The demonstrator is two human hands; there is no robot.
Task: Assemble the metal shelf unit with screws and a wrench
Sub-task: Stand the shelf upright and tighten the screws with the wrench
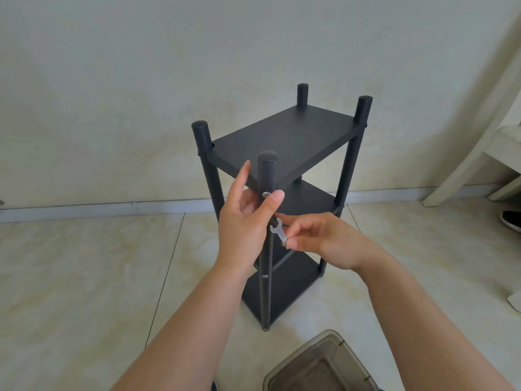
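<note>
- Three flat black boards make up the shelf unit (pixel 284 139), stacked one above another between four round black posts with capped tops.
- It stands upright on the pale tiled floor (pixel 84 263), near the wall (pixel 141 80) and its light skirting strip.
- The top board looks matt and dark, and its corners meet the posts just under the caps.
- The nearest post (pixel 267 176) carries a silver screw (pixel 265 194) level with the top board, and a second silver screw head shows lower on the same post, level with the bottom board.
- The left hand (pixel 248 218) reaches to the near post; its thumb tip lies beside the upper screw and its fingers stretch up along the post's left side, loosely extended, not clenched.
- The right hand (pixel 318 239) pinches a small pale flat wrench (pixel 277 230) between thumb and forefinger, its forked end pointing up, just beside the post below the left thumb.
- Off to the right stands a pale chair (pixel 479 153), with a dark shoe (pixel 511 220) at the edge.
- A clear plastic box (pixel 318 365) sits on the floor in front of the shelf unit.
</note>
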